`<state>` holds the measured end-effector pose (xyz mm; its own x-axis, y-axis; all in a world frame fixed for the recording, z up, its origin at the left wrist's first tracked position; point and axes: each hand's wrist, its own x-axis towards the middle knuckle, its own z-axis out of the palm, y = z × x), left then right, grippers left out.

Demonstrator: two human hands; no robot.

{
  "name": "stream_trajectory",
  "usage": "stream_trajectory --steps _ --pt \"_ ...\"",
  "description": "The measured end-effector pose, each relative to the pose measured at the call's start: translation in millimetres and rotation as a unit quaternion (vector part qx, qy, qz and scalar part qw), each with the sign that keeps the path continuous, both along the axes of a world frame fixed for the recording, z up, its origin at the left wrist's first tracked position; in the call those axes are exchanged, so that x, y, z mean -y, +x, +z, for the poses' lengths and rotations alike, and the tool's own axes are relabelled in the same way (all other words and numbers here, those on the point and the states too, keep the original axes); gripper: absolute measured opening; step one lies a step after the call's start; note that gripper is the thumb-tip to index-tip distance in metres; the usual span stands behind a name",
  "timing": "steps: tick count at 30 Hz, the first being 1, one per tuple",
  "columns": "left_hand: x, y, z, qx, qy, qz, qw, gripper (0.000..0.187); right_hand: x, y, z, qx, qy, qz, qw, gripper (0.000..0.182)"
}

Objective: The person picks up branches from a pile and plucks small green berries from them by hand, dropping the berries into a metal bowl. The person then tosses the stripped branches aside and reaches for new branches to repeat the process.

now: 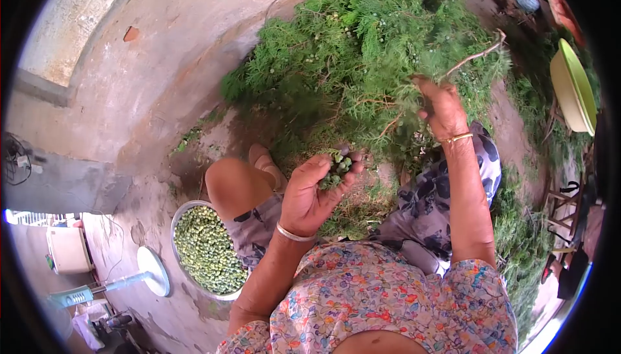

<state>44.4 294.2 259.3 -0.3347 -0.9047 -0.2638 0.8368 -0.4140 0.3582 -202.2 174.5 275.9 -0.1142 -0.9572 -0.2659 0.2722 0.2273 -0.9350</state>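
Observation:
My left hand (307, 199), with a pale bangle at the wrist, is cupped round a small bunch of green seed cones (335, 171). The fingers curl about them and the thumb lies along the near side. Further forward and to the right, my right hand (445, 111) is closed with its fingers curled at a leafy conifer branch (475, 58). The branch's bare woody stem sticks out past the knuckles, and its foliage is blurred. Beyond both hands lies a large heap of feathery green conifer branches (336, 43).
A metal basin (173, 225) full of green cones (208, 247) stands left of my knee. Beside it is a light blue fan (154, 271) with a round base. At the right are a yellow-green tub (572, 89) and a wooden stool (561, 215). A wall (168, 50) bounds the left.

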Motion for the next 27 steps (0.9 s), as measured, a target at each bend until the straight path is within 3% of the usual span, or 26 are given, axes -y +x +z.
stream_trajectory --steps 1,6,7,8,10,11,13,20,22,27 --pt "0.0 2.2 -2.4 0.054 0.005 -0.002 0.999 0.029 -1.6 5.6 0.0 0.01 -0.005 0.015 1.0 0.014" --pt "0.0 0.6 0.9 0.097 0.031 -0.012 0.995 0.015 -9.7 23.1 -2.1 0.068 -0.009 0.091 0.994 0.021" --pt "1.0 -1.7 4.4 0.114 0.032 -0.014 0.993 0.014 -13.4 26.5 8.0 0.075 0.002 0.13 0.989 0.033" --pt "3.1 -4.0 7.1 0.114 0.032 -0.015 0.993 0.014 -14.5 27.5 2.6 0.074 0.001 0.129 0.989 0.033" --pt "10.8 -9.1 12.9 0.173 0.031 -0.033 0.984 0.016 -15.7 30.1 -10.0 0.068 -0.097 0.224 0.967 0.044" --pt "15.6 -12.0 15.6 0.174 0.028 -0.036 0.984 0.016 -19.1 31.7 -10.2 0.073 -0.088 0.253 0.961 0.052" --pt "26.2 -18.1 20.3 0.242 0.005 -0.067 0.968 0.018 -24.0 38.5 -9.6 0.059 -0.071 0.294 0.951 0.05" --pt "47.9 -25.9 25.0 0.26 -0.041 -0.11 0.958 0.022 -25.2 40.6 6.4 0.059 -0.01 0.323 0.945 0.038" --pt "49.4 -27.0 25.9 0.271 -0.027 -0.102 0.957 0.024 -23.1 39.5 7.0 -0.016 -0.072 0.313 0.947 0.034" --pt "51.2 -30.9 19.5 0.261 -0.006 -0.105 0.959 0.021 -23.1 42.7 -0.1 -0.174 -0.079 0.286 0.939 0.044"
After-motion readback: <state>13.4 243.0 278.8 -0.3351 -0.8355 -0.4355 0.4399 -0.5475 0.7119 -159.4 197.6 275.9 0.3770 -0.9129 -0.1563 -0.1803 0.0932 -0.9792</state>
